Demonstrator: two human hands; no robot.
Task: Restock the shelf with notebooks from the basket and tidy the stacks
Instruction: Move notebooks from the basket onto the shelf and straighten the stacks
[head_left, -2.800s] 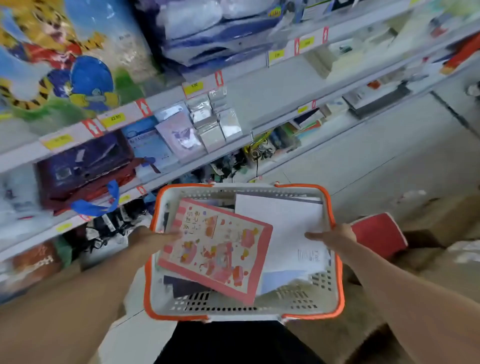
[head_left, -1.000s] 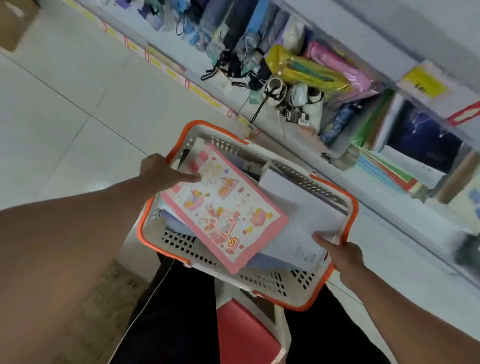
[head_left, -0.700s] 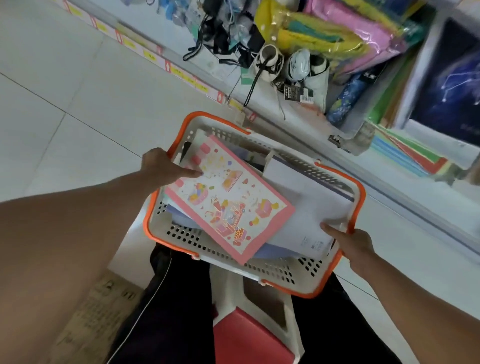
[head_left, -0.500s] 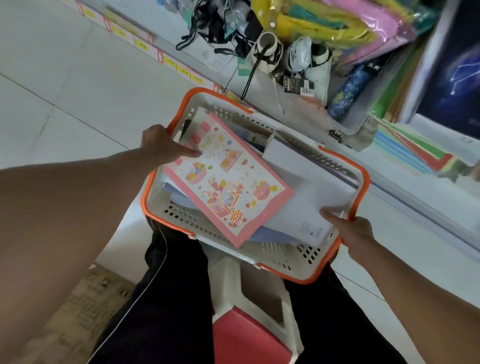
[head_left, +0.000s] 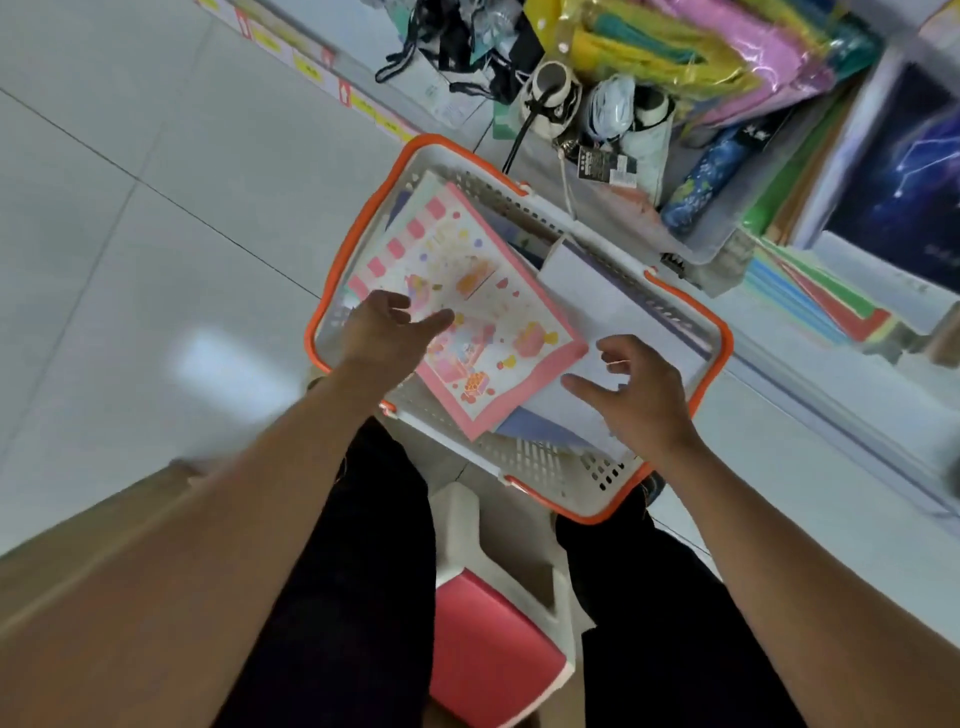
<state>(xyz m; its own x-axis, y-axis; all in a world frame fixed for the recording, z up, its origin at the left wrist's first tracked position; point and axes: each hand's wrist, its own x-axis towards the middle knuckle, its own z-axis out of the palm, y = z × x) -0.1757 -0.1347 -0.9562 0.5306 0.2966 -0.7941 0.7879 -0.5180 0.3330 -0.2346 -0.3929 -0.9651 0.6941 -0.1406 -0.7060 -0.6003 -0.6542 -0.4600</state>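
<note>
Basket, orange-rimmed, frame centre on the floor beside the bottom shelf: full, pink illustrated notebook uppermost. Left hand and right hand hover above, fingers spread, grasping nothing. Restocking apparently not begun; stacks untidied.

We see a white basket with orange rim, a pink-bordered notebook with pastel cartoon print and pink stripes, a plain white notebook, a red-topped stool, black trousers, pale grey floor.
</note>
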